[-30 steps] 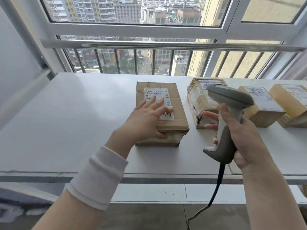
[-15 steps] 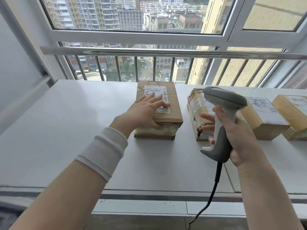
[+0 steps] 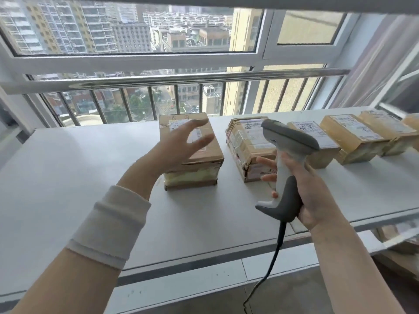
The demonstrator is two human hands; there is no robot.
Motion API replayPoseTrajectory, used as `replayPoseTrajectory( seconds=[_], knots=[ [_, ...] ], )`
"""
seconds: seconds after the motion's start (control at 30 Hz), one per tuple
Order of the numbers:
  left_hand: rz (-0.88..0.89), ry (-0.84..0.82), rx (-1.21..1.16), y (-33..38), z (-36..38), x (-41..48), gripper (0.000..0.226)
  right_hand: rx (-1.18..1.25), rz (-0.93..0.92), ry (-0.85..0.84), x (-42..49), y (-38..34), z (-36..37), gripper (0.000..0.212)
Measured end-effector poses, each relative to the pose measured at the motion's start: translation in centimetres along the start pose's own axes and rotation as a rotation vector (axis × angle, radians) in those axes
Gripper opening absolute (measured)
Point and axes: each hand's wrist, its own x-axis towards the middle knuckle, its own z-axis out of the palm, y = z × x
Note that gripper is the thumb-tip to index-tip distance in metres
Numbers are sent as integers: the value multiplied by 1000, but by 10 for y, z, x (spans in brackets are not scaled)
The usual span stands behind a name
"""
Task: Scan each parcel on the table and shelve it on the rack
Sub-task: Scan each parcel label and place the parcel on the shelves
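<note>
A: Any txt readable on the first parcel (image 3: 204,159)?
B: Barely. White label (image 3: 174,125) on top, at the far end. Digits at its corner look like "2020", rest is blurred. Two handwritten characters above it, can't read them. No brand visible.
A: Other boxes?
B: 2nd parcel (image 3: 243,141) has dark handwriting on its label, illegible. 3rd parcel (image 3: 317,130) has a printed code block, too small to read. Yellow parcels (image 3: 353,134) further right w/ white labels, also unreadable. One more past them is cut off by the frame edge.
A: What's hidden?
B: Left hand (image 3: 181,143) covers most of the first parcel's label, and the hand itself is blurred. Scanner (image 3: 285,159) head blocks part of the 2nd & 3rd parcels.
A: Hands?
B: Left hand has fingers spread & straight over the first parcel's top, holding nothing. Touching or not, can't tell. Right hand (image 3: 310,191) is wrapped round the scanner handle, on the near side of the table (image 3: 68,166), in front of the 2nd parcel.
A: First parcel, where & which way?
B: On the white table at the left end of the row, near the 2nd parcel w/ a gap between. Long axis runs away from the person toward the window, label end far. Scanner handle is roughly upright, head pointing away & left. Cable (image 3: 276,243) hangs from its base.
</note>
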Motion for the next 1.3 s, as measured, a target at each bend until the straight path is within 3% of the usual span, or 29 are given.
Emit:
replayPoseTrajectory(
  seconds=[0.13, 0.33, 0.4, 0.5, 0.67, 0.93, 1.1, 1.3],
  knots=[
    [206, 58, -502, 43, 52, -20, 23, -6, -30, 152, -38, 3, -36, 27],
    [112, -99, -776, 112, 186, -40, 15, 97, -30, 409, -113, 6, -120, 19],
    [75, -225, -787, 143, 233, -51, 13, 121, -54, 487, -147, 2, -155, 18],
    [69, -366, -764, 195, 298, -75, 11, 116, -96, 591, -203, -6, -210, 36],
    [132, -554, -765, 296, 408, -123, 10, 79, -133, 754, -301, -15, -316, 23],
    [131, -882, -673, 427, 575, -207, 12, 36, -127, 1083, -458, -23, -471, 27],
    [156, -945, -587, 474, 643, -223, 12, 23, -128, 1242, -515, -20, -534, 25],
    [147, -967, -455, 503, 726, -194, 38, -8, -121, 1375, -537, -10, -602, 25]
  ],
)
